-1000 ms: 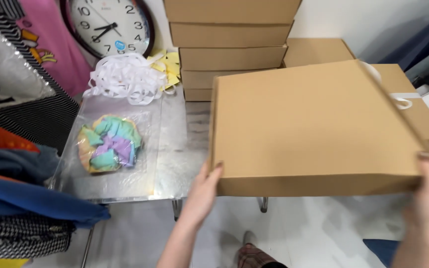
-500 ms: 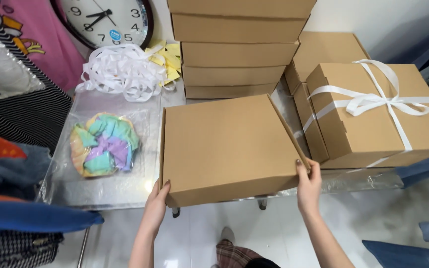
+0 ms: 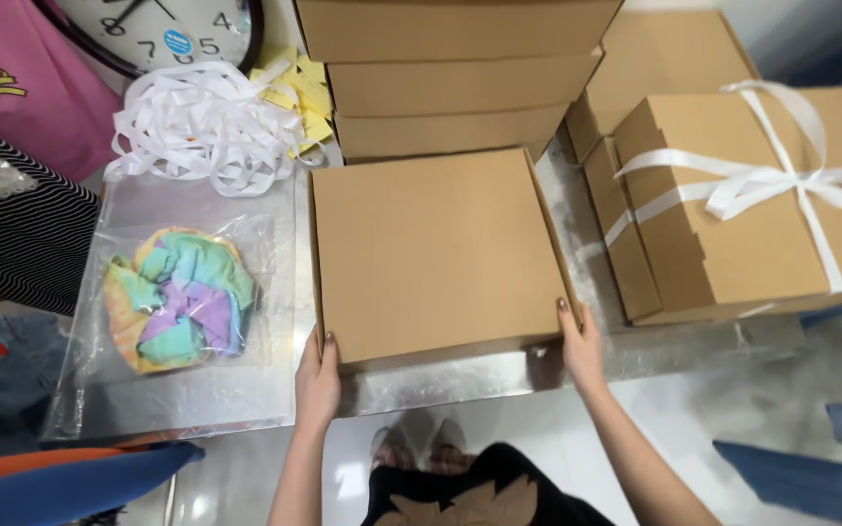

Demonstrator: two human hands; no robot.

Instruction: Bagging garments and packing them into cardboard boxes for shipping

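While flat on table: cardboard box (image 3: pixel 436 253) | left hand (image 3: pixel 317 378), right hand (image 3: pixel 579 343) grip near corners (fingers extended)

A flat square brown cardboard box (image 3: pixel 436 251) lies before stacked plain cardboard boxes (image 3: pixel 455 73), a white-ribboned cardboard box (image 3: pixel 752 209) to its right, a clear plastic bag (image 3: pixel 182 292) to its left.
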